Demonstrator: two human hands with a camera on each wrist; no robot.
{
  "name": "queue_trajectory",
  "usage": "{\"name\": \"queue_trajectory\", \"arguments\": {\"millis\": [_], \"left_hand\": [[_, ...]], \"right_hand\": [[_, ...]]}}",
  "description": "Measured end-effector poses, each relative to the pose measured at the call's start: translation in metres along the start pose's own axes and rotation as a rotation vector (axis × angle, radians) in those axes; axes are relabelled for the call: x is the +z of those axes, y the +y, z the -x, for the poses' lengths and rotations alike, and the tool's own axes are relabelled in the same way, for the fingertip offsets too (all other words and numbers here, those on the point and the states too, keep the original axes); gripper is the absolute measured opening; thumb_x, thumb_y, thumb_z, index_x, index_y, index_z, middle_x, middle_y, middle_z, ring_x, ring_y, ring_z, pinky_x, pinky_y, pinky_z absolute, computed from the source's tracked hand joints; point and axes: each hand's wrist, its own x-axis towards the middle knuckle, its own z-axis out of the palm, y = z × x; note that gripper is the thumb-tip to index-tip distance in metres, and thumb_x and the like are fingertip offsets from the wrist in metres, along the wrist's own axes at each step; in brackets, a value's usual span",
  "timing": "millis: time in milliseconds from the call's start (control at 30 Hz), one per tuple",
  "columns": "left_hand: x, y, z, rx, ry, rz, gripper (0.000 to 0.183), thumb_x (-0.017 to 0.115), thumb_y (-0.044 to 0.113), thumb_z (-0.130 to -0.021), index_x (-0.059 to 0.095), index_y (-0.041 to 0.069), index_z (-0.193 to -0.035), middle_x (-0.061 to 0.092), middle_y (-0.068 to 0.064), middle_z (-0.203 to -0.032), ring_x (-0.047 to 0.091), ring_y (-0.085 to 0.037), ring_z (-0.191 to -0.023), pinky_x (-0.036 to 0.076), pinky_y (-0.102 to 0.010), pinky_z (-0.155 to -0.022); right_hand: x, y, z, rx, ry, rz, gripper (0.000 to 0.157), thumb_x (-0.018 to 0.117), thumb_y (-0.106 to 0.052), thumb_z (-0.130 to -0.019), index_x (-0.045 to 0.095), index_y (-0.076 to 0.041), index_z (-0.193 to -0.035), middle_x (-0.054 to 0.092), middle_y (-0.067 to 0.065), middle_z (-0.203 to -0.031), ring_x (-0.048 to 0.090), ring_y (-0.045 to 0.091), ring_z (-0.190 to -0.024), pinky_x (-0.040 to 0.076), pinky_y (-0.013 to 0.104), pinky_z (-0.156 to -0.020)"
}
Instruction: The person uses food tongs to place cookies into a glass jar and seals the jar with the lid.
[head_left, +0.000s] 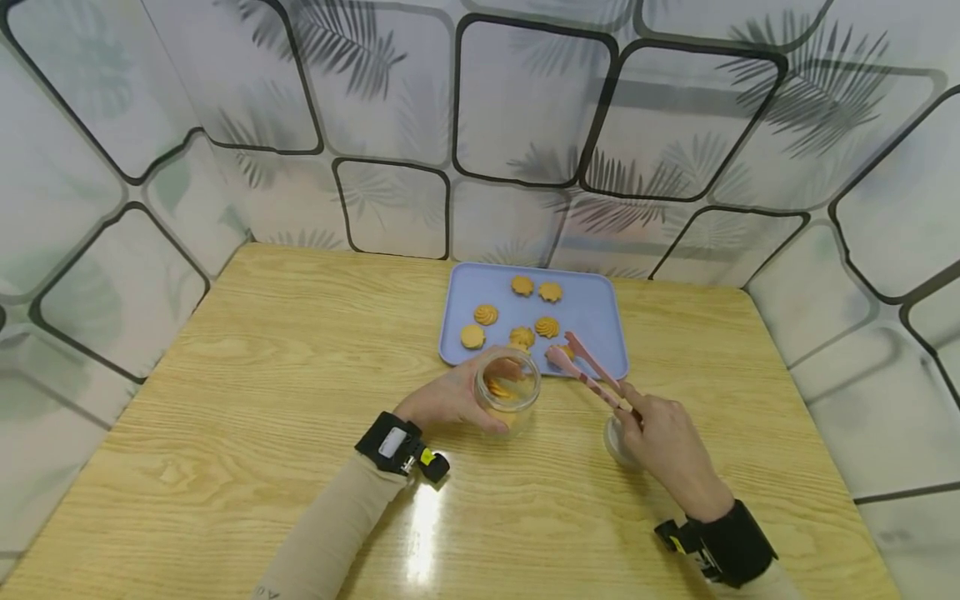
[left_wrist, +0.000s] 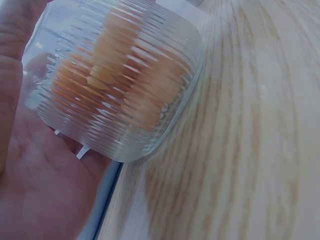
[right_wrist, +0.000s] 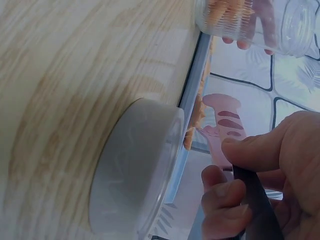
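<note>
My left hand [head_left: 448, 402] grips a clear glass jar [head_left: 522, 398], its open mouth facing up toward the head camera. Through the ribbed wall in the left wrist view, several golden cookies [left_wrist: 155, 90] show inside the jar. In my right hand [head_left: 667, 442] are pink tongs [head_left: 597, 373] with dark handles, held between thumb and fingers. The tong tips are spread around a cookie [head_left: 567, 352] near the front right corner of a blue tray [head_left: 592, 312], partly covering it. Below my right hand, a round whitish lid [right_wrist: 132, 170] lies on the table.
Several more cookies, some swirled [head_left: 486, 314] and some flower-shaped [head_left: 551, 292], are spread over the tray. The wooden table [head_left: 300, 333] meets a patterned wall covering [head_left: 397, 208] at the back and sides. The jar overlaps the tray's front edge in the head view.
</note>
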Motion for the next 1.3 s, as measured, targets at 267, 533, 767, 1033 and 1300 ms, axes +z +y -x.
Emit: {"name": "queue_trajectory", "arguments": {"millis": [267, 533, 767, 1033, 1300], "left_hand": [[0.000, 0.000, 0.000, 0.004, 0.002, 0.009, 0.092, 0.089, -0.006, -0.071, 0.047, 0.025, -0.146, 0.054, -0.009, -0.146, 0.049, -0.017, -0.137, 0.042, -0.041, -0.115], [0.001, -0.001, 0.000, 0.006, -0.001, 0.009, 0.094, 0.090, -0.005, -0.070, 0.046, 0.023, -0.148, 0.054, -0.011, -0.146, 0.048, -0.022, -0.138, 0.041, -0.042, -0.115], [0.000, -0.001, 0.000, 0.000, 0.000, 0.004, 0.094, 0.091, -0.004, -0.070, 0.046, 0.026, -0.148, 0.054, -0.008, -0.146, 0.048, -0.022, -0.138, 0.043, -0.042, -0.113], [0.000, 0.000, -0.001, 0.018, -0.004, 0.000, 0.092, 0.090, -0.004, -0.071, 0.046, 0.022, -0.147, 0.054, -0.011, -0.146, 0.047, -0.024, -0.138, 0.041, -0.044, -0.114], [0.000, -0.001, -0.002, 0.031, -0.010, -0.007, 0.093, 0.090, -0.005, -0.070, 0.046, 0.023, -0.147, 0.054, -0.008, -0.147, 0.047, -0.024, -0.138, 0.041, -0.045, -0.115]], "right_hand": [[-0.002, -0.001, 0.001, -0.008, 0.013, -0.032, 0.042, 0.067, -0.003, -0.094, 0.063, 0.004, -0.135, 0.059, 0.002, -0.065, 0.038, 0.008, -0.050, 0.031, 0.023, -0.046], [-0.003, -0.002, 0.002, -0.016, 0.034, -0.031, 0.041, 0.068, -0.004, -0.094, 0.063, 0.006, -0.134, 0.059, 0.003, -0.066, 0.038, 0.008, -0.051, 0.032, 0.023, -0.047], [-0.005, -0.003, 0.001, -0.065, 0.099, -0.038, 0.037, 0.071, -0.002, -0.092, 0.066, 0.008, -0.128, 0.055, 0.002, -0.063, 0.030, 0.005, -0.048, 0.027, 0.021, -0.044], [-0.003, -0.004, -0.002, -0.005, -0.039, -0.043, 0.048, 0.070, -0.010, -0.095, 0.058, 0.007, -0.138, 0.056, -0.001, -0.063, 0.036, 0.007, -0.049, 0.030, 0.022, -0.045], [0.003, -0.013, -0.010, 0.046, -0.141, -0.058, 0.051, 0.066, -0.014, -0.097, 0.054, 0.008, -0.141, 0.041, -0.004, -0.054, 0.032, 0.009, -0.046, 0.026, 0.022, -0.043]]}}
